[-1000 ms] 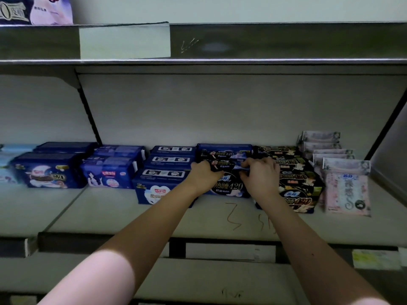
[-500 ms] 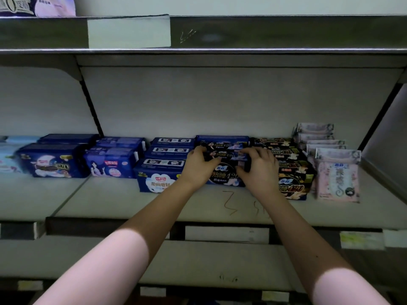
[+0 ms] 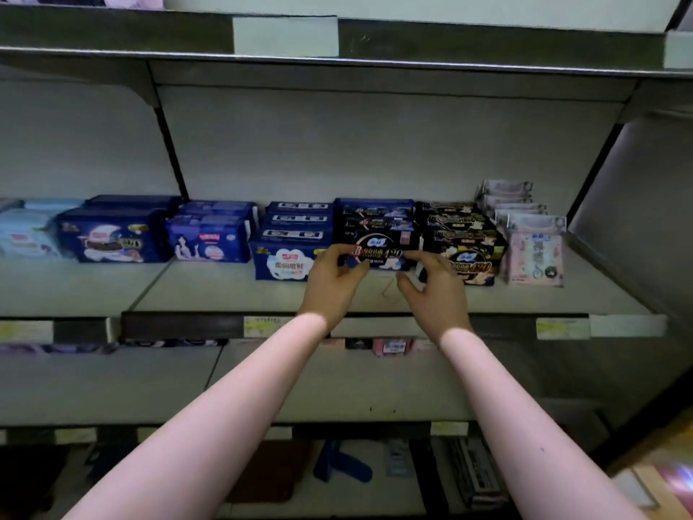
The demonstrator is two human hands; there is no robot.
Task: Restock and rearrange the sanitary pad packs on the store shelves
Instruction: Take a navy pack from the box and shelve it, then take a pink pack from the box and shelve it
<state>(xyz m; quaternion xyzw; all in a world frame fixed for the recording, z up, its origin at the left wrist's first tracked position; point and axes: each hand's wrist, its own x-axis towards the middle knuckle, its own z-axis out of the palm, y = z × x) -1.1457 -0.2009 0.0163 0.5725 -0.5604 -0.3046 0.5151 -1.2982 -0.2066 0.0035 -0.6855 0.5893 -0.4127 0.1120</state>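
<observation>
A dark pad pack marked 420 [image 3: 378,243] stands at the front of its row on the middle shelf [image 3: 225,290], with same-type packs behind it. My left hand [image 3: 332,283] pinches the pack's lower left corner between thumb and curled fingers. My right hand [image 3: 437,294] is at the lower right corner; its fingertips touch the pack's edge and its thumb is spread apart below. A blue pack with a white heart [image 3: 287,258] stands just to the left, and a black and gold pack [image 3: 467,243] just to the right.
Pink packs [image 3: 534,253] fill the right end beside the side wall. More blue packs [image 3: 112,238] [image 3: 210,242] and a light blue pack [image 3: 26,234] line the left. The upper shelf's edge [image 3: 450,43] hangs overhead. A lower shelf [image 3: 337,380] lies beneath my forearms.
Both hands slid from the top of the dark pack down to its lower corners and drew back toward me. The view pulled back and now shows the lower shelves.
</observation>
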